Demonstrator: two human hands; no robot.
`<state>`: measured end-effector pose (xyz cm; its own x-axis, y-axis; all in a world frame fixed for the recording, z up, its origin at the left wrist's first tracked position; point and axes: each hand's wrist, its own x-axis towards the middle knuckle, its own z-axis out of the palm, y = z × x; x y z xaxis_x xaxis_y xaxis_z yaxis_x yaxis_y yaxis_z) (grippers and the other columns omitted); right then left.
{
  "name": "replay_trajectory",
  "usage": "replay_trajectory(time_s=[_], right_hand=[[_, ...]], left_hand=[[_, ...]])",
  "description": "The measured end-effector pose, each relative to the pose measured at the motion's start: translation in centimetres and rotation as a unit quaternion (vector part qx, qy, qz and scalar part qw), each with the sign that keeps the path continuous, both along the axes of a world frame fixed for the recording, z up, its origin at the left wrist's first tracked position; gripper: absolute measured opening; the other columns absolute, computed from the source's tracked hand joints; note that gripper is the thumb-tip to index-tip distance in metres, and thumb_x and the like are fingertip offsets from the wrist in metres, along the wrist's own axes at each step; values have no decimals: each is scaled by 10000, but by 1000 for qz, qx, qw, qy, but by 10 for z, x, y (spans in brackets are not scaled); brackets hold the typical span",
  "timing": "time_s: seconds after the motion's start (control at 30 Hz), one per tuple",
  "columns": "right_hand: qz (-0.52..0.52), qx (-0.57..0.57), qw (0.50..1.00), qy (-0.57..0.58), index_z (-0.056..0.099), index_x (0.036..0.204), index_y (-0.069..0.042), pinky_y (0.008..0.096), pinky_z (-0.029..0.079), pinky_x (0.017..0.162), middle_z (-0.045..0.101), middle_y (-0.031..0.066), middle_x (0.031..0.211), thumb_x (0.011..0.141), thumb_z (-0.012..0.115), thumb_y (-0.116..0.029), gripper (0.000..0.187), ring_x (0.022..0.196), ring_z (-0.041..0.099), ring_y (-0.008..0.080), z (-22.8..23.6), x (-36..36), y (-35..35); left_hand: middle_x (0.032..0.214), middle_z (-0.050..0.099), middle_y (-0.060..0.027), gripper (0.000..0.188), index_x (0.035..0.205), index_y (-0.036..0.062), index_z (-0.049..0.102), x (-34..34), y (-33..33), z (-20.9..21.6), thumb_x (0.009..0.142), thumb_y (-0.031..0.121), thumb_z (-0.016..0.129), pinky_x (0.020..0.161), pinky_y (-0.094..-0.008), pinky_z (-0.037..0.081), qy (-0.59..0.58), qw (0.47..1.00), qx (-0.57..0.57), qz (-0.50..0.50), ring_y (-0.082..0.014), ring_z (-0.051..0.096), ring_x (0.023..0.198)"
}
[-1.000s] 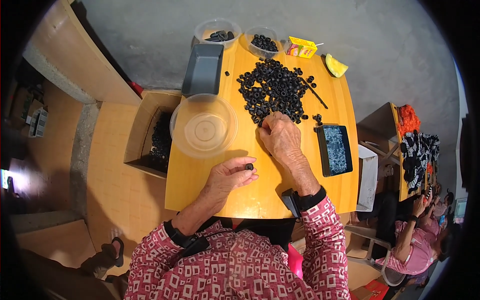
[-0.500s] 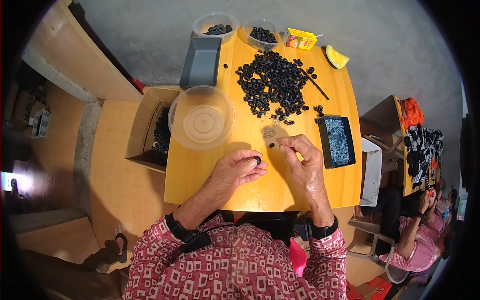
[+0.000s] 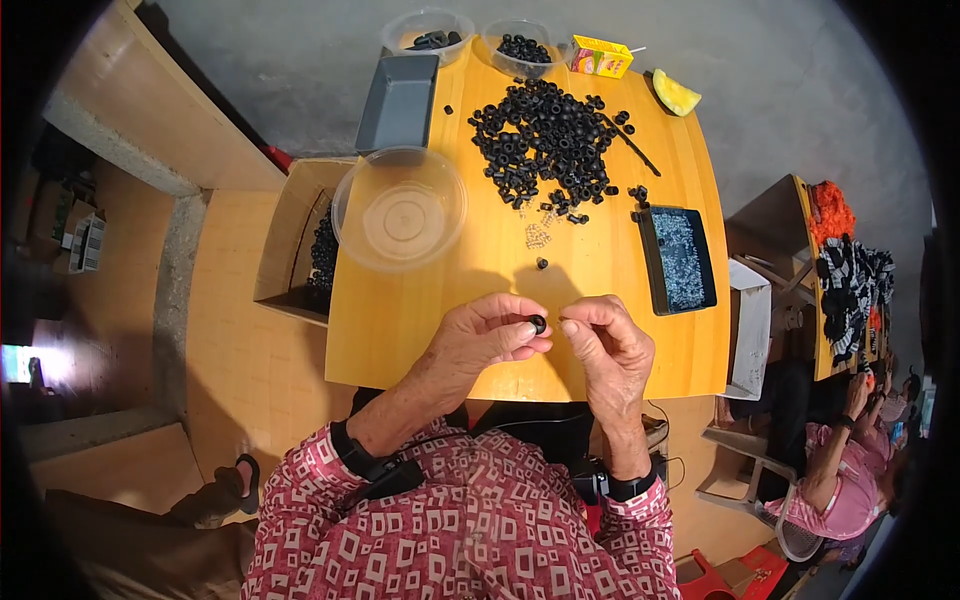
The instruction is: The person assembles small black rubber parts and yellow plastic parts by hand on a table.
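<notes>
My left hand [image 3: 483, 338] pinches a small black ring [image 3: 538, 323] between thumb and fingers, just above the near edge of the yellow table [image 3: 400, 330]. My right hand [image 3: 610, 345] is close beside it, fingertips pinched together next to the ring; whatever it holds is too small to see. A heap of the same black rings [image 3: 545, 145] lies at the far middle of the table. One loose ring [image 3: 541, 263] and a small cluster of pale bits [image 3: 538, 235] lie between the heap and my hands.
A clear round bowl [image 3: 400, 210] stands at the left edge. A grey tray [image 3: 398, 88] and two clear tubs [image 3: 470, 32] sit at the back. A black tray of small pale parts [image 3: 680, 258] is at the right. A cardboard box [image 3: 300, 235] stands left of the table. Another person [image 3: 840, 460] sits at far right.
My right hand drew back from the heap of rings to the near edge and met my left hand. Both hands now pinch together at the black ring.
</notes>
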<state>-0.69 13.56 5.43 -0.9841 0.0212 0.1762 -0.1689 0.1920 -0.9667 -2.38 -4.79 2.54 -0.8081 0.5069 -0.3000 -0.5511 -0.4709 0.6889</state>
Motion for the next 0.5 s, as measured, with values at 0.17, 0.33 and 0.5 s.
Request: replay_trajectory(time_s=[0.17, 0.33, 0.5], right_hand=[[-4, -20, 1000, 21, 677, 961, 9, 256, 469, 792, 649, 62, 949, 868, 687, 19, 95, 874, 594, 139, 3, 10, -1], [-17, 28, 998, 52, 677, 959, 8, 275, 488, 800, 659, 83, 941, 868, 691, 11, 92, 876, 615, 159, 2, 12, -3], [-20, 81, 993, 86, 679, 964, 7, 298, 509, 772, 660, 107, 929, 859, 699, 9, 107, 868, 629, 187, 0, 14, -6]], left_hand=[[1092, 664, -71, 248, 1173, -4, 621, 5, 5, 1, 946, 95, 638, 897, -275, 533, 60, 998, -23, 10, -173, 664, 1017], [1089, 662, -77, 251, 1172, -26, 618, 7, 7, 3, 939, 66, 634, 899, -277, 533, 82, 996, -35, 13, -160, 659, 991], [1077, 660, -70, 253, 1169, -24, 619, 10, 7, -1, 934, 68, 640, 897, -275, 529, 88, 995, -48, 12, -144, 646, 978]])
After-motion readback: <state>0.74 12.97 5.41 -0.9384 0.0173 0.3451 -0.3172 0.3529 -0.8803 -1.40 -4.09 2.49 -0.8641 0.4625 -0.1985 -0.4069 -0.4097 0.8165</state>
